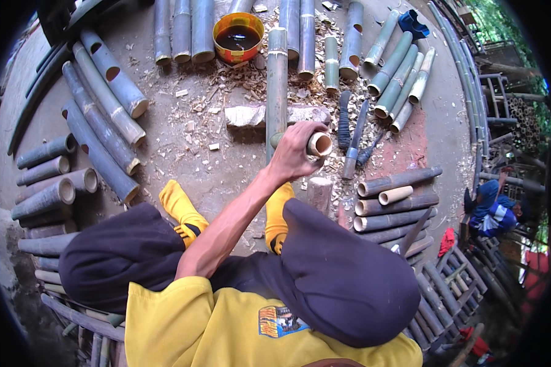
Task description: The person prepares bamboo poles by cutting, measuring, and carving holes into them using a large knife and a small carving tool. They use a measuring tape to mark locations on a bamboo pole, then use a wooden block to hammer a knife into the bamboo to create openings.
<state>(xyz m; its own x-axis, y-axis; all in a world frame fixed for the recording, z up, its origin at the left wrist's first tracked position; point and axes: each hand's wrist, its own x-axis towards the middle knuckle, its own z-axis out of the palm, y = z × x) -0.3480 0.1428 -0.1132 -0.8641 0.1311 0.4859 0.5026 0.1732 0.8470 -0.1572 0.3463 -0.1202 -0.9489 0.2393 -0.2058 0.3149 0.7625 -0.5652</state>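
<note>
My left hand (297, 148), its arm reaching up from the lower left, is closed around a short bamboo tube (320, 145). The tube's pale open end shows past my fingers. Its other end meets the side of a long green-grey bamboo pole (277, 79); I cannot tell whether they are joined or only touching. The pole runs away from me across a pale, rough block (245, 116). Right of the hand lie a knife (356, 140) with a long blade and a dark cord-wrapped tool (344, 125). My right hand does not show.
Wood chips (196, 131) litter the floor. An orange-yellow bowl (239, 38) holds dark liquid. Cut bamboo lengths lie in rows at left (104, 116), right (398, 208) and far right (392, 73). A short wooden stump (319, 194) stands near my right foot. Another person (493, 208) is at far right.
</note>
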